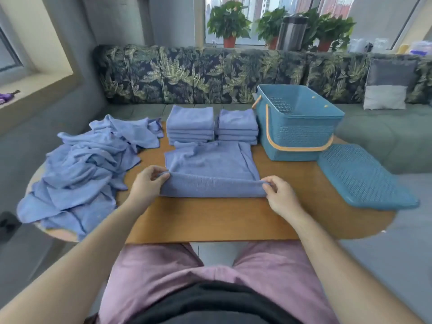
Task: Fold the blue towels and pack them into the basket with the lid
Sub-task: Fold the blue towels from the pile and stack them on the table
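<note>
Head view: the left hand (146, 183) and right hand (279, 195) are each pinching a near corner of a blue towel (210, 164) that is lying mid-table (210, 218), its near edge raised. Two folded stacks (190, 122) are sitting just behind it, an unfolded pile (81, 174) is lying to the left, and the open basket (297, 127) is standing to the right with its lid (364, 178) lying beside it.

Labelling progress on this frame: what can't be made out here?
Head view only.
- basket floor: hidden by its near wall, so contents unknown.
- unfolded pile: towels overlap, count unclear.
- left stack and right stack: bottom layers hidden behind the towel being folded.
- That towel's near corners: covered by the left hand and right hand.
</note>
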Motion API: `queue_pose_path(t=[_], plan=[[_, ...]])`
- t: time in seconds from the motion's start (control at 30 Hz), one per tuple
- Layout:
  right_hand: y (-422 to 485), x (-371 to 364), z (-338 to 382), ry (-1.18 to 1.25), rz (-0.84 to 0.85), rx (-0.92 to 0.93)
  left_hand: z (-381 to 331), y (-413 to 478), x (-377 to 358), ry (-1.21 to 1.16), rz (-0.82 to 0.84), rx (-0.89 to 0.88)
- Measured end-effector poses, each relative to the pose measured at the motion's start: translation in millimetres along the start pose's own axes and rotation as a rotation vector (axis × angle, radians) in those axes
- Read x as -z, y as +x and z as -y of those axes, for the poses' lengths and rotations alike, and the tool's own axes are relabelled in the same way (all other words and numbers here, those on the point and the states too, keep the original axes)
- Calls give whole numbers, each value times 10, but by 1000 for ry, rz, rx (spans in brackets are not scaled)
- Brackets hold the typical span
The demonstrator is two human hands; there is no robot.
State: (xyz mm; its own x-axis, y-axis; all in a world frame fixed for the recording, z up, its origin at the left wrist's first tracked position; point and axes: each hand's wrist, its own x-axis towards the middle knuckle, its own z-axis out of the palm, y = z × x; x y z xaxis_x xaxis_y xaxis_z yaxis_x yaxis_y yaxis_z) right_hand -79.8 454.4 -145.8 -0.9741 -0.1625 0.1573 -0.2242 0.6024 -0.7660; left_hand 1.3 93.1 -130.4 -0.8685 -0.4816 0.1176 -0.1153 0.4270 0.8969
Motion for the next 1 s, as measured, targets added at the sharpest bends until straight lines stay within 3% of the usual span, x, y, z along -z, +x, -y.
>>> queue_pose_path(t=[0.2, 0.37, 0.47, 0.53, 0.63, 0.7, 0.83, 1.0], plan=[[-113, -111, -195, 2, -46, 19, 231, -110, -103, 124, -13, -50], [-157, -113, -169, 152, -63, 2, 209, -188, -88, -22, -55, 2], [-166, -122, -152, 72, -83, 36, 151, -227, -78, -47, 41, -2], [-142, -159, -79, -107, -141, 118, 61, -207, -107, 104, 116, -43], [-19, -280, 202, -317, -189, 288, -132, -117, -262, 461, 82, -253], [141, -439, 369, -471, -30, 282, -177, 2, -468, 579, 181, -347], [290, -719, 427, -650, 356, 122, -45, 107, -850, 809, 409, -269], [106, -724, 365, -668, 401, 81, 5, -34, -811, 856, 421, -255]])
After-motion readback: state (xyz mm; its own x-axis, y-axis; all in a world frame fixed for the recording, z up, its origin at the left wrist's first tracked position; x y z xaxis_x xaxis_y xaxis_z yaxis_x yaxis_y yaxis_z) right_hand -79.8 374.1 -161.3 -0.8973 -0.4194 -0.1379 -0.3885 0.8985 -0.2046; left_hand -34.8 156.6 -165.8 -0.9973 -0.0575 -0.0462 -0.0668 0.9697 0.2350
